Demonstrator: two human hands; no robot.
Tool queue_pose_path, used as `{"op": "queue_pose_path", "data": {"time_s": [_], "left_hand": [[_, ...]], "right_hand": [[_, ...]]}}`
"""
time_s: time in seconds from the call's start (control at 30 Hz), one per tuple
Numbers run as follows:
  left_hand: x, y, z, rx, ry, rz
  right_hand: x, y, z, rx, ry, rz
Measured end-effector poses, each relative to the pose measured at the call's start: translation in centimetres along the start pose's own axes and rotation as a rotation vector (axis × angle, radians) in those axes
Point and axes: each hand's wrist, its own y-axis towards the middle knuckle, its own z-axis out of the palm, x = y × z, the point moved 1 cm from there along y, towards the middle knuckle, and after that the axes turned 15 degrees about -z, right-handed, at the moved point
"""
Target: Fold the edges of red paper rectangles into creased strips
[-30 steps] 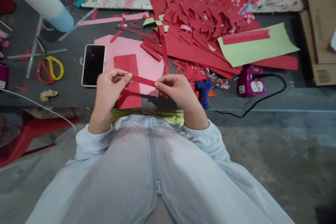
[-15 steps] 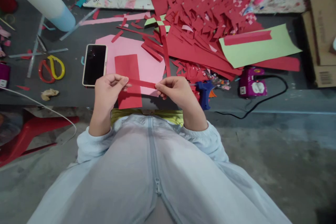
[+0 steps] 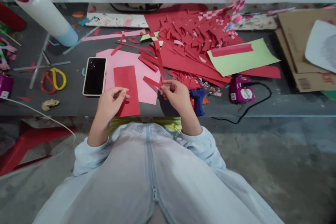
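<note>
Between the thumb and fingers of my right hand (image 3: 174,92) is one end of a narrow red paper strip (image 3: 152,82); its other end points up and left over a pink sheet (image 3: 149,94). My left hand (image 3: 112,101) is over the lower left of a red paper rectangle (image 3: 128,84), thumb and fingertips together; whether anything small is between them is too small to tell. The rectangle lies partly on the pink sheet. A phone (image 3: 95,76) with a dark screen lies just left of these papers.
Scissors (image 3: 54,79), a bottle (image 3: 52,17) and plastic sticks lie left. A pile of red scraps (image 3: 194,31) and a green sheet (image 3: 241,57) are behind. A blue glue gun (image 3: 198,101), purple box (image 3: 240,90) with black cable, and cardboard (image 3: 294,49) are right.
My left hand has let go of the red strip, which now hangs from my right hand alone and angles up-left. The view has tilted up, showing more of the bottle and cardboard.
</note>
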Motion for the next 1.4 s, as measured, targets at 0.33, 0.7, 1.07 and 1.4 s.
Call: {"op": "queue_pose_path", "data": {"time_s": [0.33,0.7,1.07,1.4], "left_hand": [[-8.6,3.0,0.5,-0.088,0.779,0.223],[-9.1,11.9,3.3,-0.110,0.725,0.129],[-6.6,13.9,4.1,-0.255,0.697,0.143],[-5.8,14.3,3.9,-0.364,0.653,0.120]], "right_hand": [[3.2,1.1,-1.4,0.176,-0.396,-0.084],[6.2,4.8,-1.5,0.280,-0.601,-0.107],[3.8,11.5,-1.5,-0.132,-0.641,0.002],[2.3,10.8,-0.8,-0.123,-0.611,0.009]]}}
